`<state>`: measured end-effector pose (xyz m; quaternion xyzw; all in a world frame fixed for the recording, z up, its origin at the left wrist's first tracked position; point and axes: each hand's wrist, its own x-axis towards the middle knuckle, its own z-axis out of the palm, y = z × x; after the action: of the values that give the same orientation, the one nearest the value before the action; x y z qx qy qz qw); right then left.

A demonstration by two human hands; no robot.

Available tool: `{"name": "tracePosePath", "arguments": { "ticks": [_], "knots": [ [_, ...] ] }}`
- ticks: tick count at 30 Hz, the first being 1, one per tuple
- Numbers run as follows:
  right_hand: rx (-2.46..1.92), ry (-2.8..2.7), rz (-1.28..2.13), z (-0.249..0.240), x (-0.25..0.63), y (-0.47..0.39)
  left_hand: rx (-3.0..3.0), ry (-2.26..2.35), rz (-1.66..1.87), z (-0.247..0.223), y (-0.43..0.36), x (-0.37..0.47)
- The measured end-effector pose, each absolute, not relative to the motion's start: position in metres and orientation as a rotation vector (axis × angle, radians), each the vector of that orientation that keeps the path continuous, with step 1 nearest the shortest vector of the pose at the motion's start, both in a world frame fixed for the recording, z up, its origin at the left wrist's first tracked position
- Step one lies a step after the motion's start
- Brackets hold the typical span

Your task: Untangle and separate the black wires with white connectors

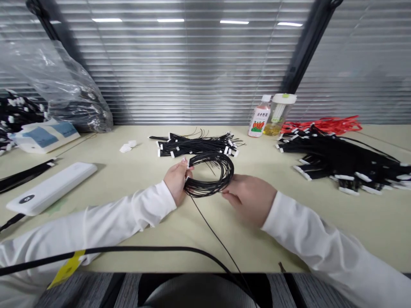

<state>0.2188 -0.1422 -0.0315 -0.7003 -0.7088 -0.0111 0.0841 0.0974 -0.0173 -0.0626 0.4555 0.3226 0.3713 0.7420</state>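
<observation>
A black cable bundle with white connectors at its left end is bent into a loop above the table. My left hand grips the connector end, its fingers closed beside the white plugs. At the right side of the loop, my right hand has its fingers closed on the cables; it is slightly blurred. One thin black wire hangs from the loop toward the table's front edge. Just behind the loop lies a pile of black cables with white connectors.
Black cables and red cables lie at right, near a bottle and a lidded jar. At left are a white power bank, a tissue pack and a plastic bag. A thick black cord crosses in front.
</observation>
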Motion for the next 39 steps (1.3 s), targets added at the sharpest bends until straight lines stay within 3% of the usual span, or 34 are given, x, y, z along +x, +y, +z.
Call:
{"name": "tracePosePath", "arguments": {
  "ticks": [5, 9, 11, 14, 19, 24, 39],
  "knots": [
    [-2.413, -1.717, -0.378, -0.028, 0.241, -0.138, 0.904, 0.761, 0.836, -0.061, -0.016, 0.100],
    [-1.780, -1.634, -0.468, -0.022, 0.252, -0.136, 0.870, 0.788, 0.877, -0.063, -0.015, 0.100],
    [-1.440, -1.528, -0.298, -0.019, 0.247, -0.139, 0.882, 0.787, 0.892, -0.066, -0.012, 0.100],
    [-1.045, -1.333, 0.224, -0.015, 0.231, -0.146, 0.947, 0.765, 0.913, -0.072, -0.008, 0.099],
    [-0.881, -1.207, 0.811, -0.016, 0.219, -0.150, 1.350, 0.732, 0.944, -0.077, -0.012, 0.094],
    [-0.958, -1.084, 0.860, -0.021, 0.226, -0.142, 1.654, 0.599, 0.880, -0.072, -0.025, 0.087],
    [-1.226, -1.208, 0.986, -0.013, 0.233, -0.147, 1.637, 0.548, 0.834, -0.069, -0.029, 0.087]
  ]
}}
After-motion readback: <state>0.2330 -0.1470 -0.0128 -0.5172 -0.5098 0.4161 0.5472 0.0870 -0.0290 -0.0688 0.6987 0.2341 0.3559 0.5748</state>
